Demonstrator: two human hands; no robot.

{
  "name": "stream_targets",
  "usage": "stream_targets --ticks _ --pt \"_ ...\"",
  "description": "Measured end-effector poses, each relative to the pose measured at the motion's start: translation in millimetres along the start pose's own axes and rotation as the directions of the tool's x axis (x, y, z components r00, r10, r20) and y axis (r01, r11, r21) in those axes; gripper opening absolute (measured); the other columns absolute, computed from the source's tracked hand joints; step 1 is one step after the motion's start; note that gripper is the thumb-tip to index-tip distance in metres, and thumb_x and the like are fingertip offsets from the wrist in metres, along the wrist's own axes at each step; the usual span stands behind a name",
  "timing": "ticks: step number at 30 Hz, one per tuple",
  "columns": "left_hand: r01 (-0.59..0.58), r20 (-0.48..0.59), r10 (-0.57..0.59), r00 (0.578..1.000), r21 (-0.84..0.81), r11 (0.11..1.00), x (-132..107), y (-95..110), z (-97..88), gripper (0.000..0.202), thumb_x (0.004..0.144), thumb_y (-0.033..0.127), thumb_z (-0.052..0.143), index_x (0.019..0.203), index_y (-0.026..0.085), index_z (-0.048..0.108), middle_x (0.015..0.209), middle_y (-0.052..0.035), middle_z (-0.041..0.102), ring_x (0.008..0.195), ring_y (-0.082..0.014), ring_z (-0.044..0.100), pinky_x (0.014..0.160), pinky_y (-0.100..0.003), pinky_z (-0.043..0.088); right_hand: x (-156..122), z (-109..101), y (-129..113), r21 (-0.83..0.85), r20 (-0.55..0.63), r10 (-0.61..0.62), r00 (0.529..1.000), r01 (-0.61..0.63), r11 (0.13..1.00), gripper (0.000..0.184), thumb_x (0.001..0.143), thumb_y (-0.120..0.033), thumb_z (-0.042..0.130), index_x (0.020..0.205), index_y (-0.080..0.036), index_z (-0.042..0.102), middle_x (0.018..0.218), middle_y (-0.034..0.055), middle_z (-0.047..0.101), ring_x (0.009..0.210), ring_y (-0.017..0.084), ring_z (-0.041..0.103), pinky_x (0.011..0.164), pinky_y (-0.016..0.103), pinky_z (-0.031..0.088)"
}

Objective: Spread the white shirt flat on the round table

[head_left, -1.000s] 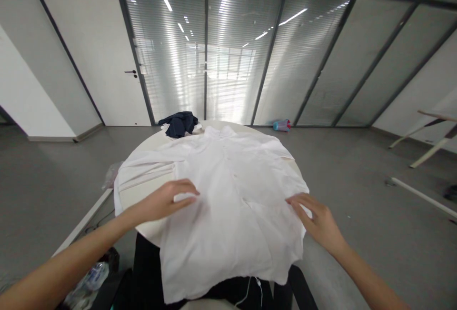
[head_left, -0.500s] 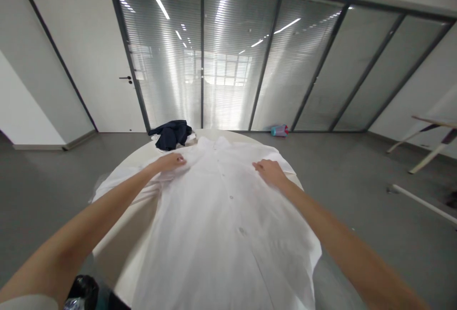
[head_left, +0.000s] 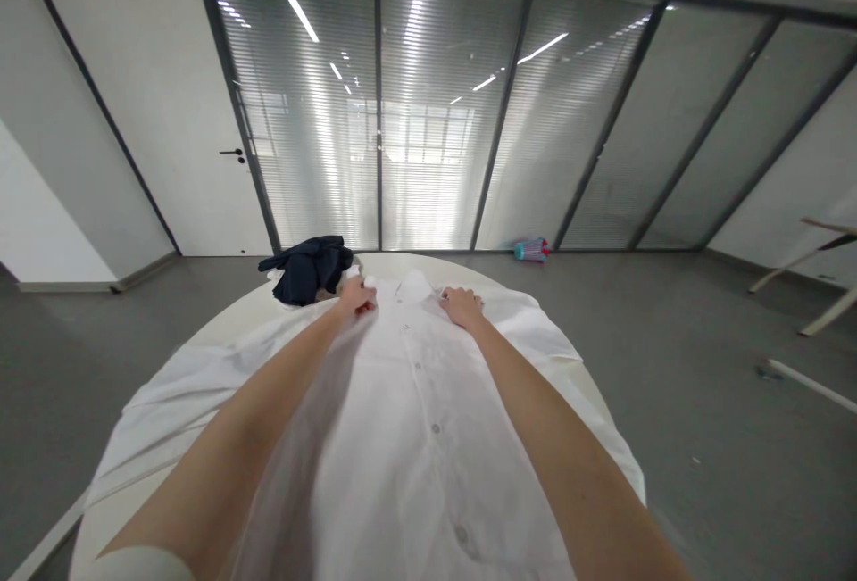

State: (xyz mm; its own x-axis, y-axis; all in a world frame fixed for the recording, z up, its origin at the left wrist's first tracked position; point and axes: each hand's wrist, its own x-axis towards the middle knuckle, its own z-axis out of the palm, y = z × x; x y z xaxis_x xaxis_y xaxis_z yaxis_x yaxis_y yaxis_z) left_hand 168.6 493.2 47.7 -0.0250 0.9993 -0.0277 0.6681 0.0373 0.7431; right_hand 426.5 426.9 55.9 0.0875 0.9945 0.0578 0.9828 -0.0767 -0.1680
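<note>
A white button-up shirt (head_left: 392,438) lies front side up, its collar (head_left: 416,285) at the far side and its row of buttons running toward me. My left hand (head_left: 357,295) is closed on the fabric just left of the collar. To the right of the collar, my right hand (head_left: 461,305) has its fingers curled onto the shirt, gripping the cloth there. One sleeve (head_left: 180,398) spreads out to the left beneath my forearm. Part of the right side is hidden under my right arm.
The shirt rests on a round white table (head_left: 234,318). Dark navy clothing (head_left: 309,270) is heaped on its far left edge, over something white. A striped pink-and-blue object (head_left: 531,249) is on the floor by the glass wall (head_left: 428,117). Pale furniture legs (head_left: 827,309) stand at right.
Both hands have moved farther up the shirt and closer together, from the chest to beside the collar. The left sleeve now lies more spread out, and the view has shifted slightly.
</note>
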Motion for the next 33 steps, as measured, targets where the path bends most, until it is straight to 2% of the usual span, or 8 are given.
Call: stream_targets --ticks 3,8,14,21,24,27,30,33 --pt "-0.069 -0.165 0.071 0.984 0.02 0.997 -3 -2 2.1 0.016 0.094 0.021 0.056 0.109 0.015 0.058 0.085 -0.0028 0.067 0.074 -0.0159 0.068 0.063 -0.024 0.051 -1 5 0 0.01 -0.109 0.033 0.993 -0.033 0.999 0.032 0.1 -0.038 0.045 0.124 -0.024 0.061 0.132 0.0143 0.056 0.123 0.033 0.046 0.101 0.048 0.032" --pt "-0.172 -0.427 0.198 0.882 0.098 0.98 -1 13 3.7 0.02 0.098 0.024 0.047 0.114 0.018 0.056 0.117 -0.012 0.061 0.111 -0.0236 0.06 0.092 -0.034 0.048 12 -4 -6 0.041 -0.414 0.095 0.905 -0.086 0.995 0.034 0.102 -0.032 0.035 0.127 -0.021 0.057 0.135 0.018 0.05 0.123 0.034 0.041 0.101 0.047 0.028" --pt "-0.165 -0.444 0.211 0.871 0.139 0.976 2 6 27.9 0.022 0.094 0.019 0.048 0.113 0.016 0.058 0.115 -0.0152 0.057 0.101 -0.0266 0.062 0.087 -0.037 0.049 25 3 7 0.012 -0.154 0.036 0.987 -0.035 0.999 0.033 0.1 -0.032 0.041 0.123 -0.022 0.063 0.13 0.0161 0.057 0.122 0.033 0.047 0.101 0.049 0.033" --pt "-0.201 -0.492 0.313 0.812 0.267 0.942 -9 4 32.4 0.045 0.089 0.018 0.053 0.134 0.016 0.049 0.128 -0.019 0.047 0.113 -0.0328 0.054 0.095 -0.044 0.045 18 -42 113 0.154 -0.068 0.209 0.976 -0.196 0.968 0.036 0.098 -0.032 0.043 0.12 -0.02 0.068 0.122 0.0133 0.066 0.113 0.03 0.06 0.096 0.046 0.044" --pt "-0.354 -0.391 0.508 0.767 0.401 0.845 -14 22 37.7 0.043 0.089 0.015 0.05 0.132 0.02 0.054 0.128 -0.0164 0.047 0.123 -0.0343 0.048 0.104 -0.048 0.038 5 -58 159 0.176 0.068 0.21 0.975 -0.219 0.96 0.027 0.09 -0.035 0.059 0.1 -0.017 0.076 0.094 0.0091 0.074 0.089 0.025 0.067 0.081 0.035 0.051" --pt "-0.57 -0.099 0.669 0.737 0.44 0.694 -11 54 54.1 0.038 0.094 0.018 0.044 0.128 0.023 0.058 0.13 -0.0113 0.048 0.11 -0.0257 0.058 0.098 -0.039 0.044 -8 -61 189 0.263 0.131 0.19 0.973 -0.219 0.94 0.032 0.092 -0.04 0.057 0.096 -0.015 0.076 0.088 0.0064 0.074 0.077 0.019 0.065 0.073 0.029 0.051" --pt "-0.661 0.151 0.665 0.732 0.394 0.638 1 87 77.5 0.034 0.097 0.029 0.045 0.127 0.023 0.06 0.136 -0.0092 0.049 0.102 -0.0221 0.064 0.092 -0.034 0.048 -16 -55 207 0.395 0.161 0.14 0.977 -0.194 0.898 0.033 0.091 -0.043 0.059 0.095 -0.015 0.075 0.091 0.0069 0.073 0.075 0.017 0.064 0.073 0.027 0.05" --pt "-0.667 0.254 0.62 0.743 0.37 0.647 14 104 97.7 0.026 0.09 0.036 0.061 0.107 0.018 0.069 0.118 -0.0093 0.062 0.098 -0.0227 0.065 0.087 -0.031 0.049 -20 -45 214 0.386 0.072 0.091 0.993 -0.112 0.916 0.03 0.089 -0.043 0.059 0.094 -0.015 0.071 0.091 0.0078 0.072 0.076 0.017 0.063 0.072 0.028 0.05"
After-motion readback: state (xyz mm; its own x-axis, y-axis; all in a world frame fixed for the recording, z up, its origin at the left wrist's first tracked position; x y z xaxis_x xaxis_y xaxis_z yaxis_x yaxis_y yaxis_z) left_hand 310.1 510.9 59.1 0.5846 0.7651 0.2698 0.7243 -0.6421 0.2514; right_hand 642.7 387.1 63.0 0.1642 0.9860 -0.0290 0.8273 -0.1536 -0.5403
